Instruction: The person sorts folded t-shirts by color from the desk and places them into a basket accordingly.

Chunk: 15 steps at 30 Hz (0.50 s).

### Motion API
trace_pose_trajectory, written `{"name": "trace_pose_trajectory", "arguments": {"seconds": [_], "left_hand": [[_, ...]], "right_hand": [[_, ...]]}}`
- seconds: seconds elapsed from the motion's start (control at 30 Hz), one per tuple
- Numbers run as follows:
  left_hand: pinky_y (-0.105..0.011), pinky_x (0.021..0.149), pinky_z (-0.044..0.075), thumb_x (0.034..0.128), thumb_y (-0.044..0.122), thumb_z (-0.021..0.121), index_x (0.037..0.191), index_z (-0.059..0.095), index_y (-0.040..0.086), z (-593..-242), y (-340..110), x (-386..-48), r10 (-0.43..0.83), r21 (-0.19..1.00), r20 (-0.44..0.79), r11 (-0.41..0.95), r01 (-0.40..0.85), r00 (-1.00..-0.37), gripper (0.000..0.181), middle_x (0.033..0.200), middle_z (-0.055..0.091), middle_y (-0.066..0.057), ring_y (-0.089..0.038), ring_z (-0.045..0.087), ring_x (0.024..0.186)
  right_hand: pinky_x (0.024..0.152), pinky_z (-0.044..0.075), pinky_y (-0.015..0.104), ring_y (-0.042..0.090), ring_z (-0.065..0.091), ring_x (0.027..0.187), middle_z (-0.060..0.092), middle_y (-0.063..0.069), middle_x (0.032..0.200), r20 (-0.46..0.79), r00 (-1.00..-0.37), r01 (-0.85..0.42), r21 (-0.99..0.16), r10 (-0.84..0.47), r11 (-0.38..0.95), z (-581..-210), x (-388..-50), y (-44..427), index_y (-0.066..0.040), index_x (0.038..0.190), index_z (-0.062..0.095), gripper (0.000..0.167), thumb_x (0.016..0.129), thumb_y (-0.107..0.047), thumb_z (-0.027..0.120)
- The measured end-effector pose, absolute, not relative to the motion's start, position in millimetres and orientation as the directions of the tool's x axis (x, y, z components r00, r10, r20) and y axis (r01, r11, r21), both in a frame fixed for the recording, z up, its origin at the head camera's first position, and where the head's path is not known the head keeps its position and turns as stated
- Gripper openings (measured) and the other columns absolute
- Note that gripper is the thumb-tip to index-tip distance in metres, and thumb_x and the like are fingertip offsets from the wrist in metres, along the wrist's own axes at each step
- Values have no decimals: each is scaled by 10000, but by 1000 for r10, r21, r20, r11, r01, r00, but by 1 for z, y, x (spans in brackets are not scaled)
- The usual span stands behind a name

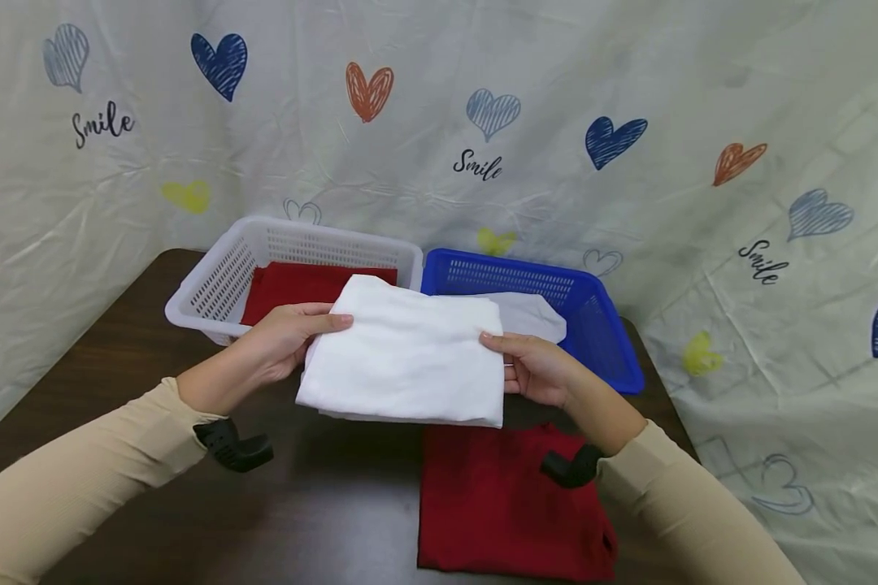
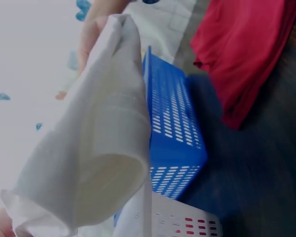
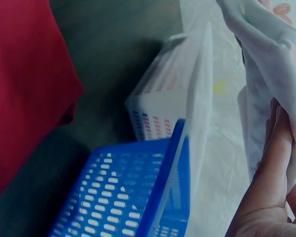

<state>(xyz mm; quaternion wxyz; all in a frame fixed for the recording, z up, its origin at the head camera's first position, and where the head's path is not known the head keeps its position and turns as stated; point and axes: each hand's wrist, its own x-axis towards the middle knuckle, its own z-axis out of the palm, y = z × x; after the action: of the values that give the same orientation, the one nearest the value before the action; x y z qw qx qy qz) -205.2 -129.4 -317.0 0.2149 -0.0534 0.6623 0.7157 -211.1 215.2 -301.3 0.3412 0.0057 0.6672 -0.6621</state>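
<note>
A folded white cloth (image 1: 410,353) is held up in front of the baskets, one hand at each side. My left hand (image 1: 281,337) pinches its left edge, thumb on top and fingers beneath. At the opposite edge, my right hand (image 1: 537,366) grips it the same way. From the left wrist view the white cloth (image 2: 98,138) shows its folded layers edge-on, with an open loop facing the camera. The right wrist view has the right hand's fingers (image 3: 276,158) tucked under the cloth. Below the cloth, a folded red garment (image 1: 512,512) lies on the table.
A white basket (image 1: 223,244) at the back left holds red cloth (image 1: 300,284). Beside it, a blue basket (image 1: 615,341) contains white cloth (image 1: 530,313). Behind the dark table (image 1: 322,504) hangs a pale curtain (image 1: 410,162) printed with hearts.
</note>
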Motion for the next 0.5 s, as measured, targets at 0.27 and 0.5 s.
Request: {"name": "trace_pose_trajectory", "arguments": {"seconds": [0.27, 0.5], "left_hand": [[-369, 829, 615, 944, 274, 673, 1474, 458, 79, -317, -118, -216, 216, 923, -368, -34, -383, -904, 605, 1130, 653, -28, -136, 725, 871], [-370, 805, 621, 948, 245, 669, 1460, 484, 98, -317, -103, -226, 207, 919, -365, -74, -386, -908, 564, 1142, 648, -39, -136, 722, 854]], "right_hand": [[736, 614, 264, 88, 745, 835, 763, -52, 921, -466, -758, 466, -876, -457, 122, -299, -219, 224, -95, 1245, 455, 232, 1083, -253, 401], [760, 618, 272, 112, 751, 867, 764, -33, 960, -449, -756, 467, -880, -476, 87, -294, -226, 238, -101, 1279, 436, 258, 1078, -261, 414]]}}
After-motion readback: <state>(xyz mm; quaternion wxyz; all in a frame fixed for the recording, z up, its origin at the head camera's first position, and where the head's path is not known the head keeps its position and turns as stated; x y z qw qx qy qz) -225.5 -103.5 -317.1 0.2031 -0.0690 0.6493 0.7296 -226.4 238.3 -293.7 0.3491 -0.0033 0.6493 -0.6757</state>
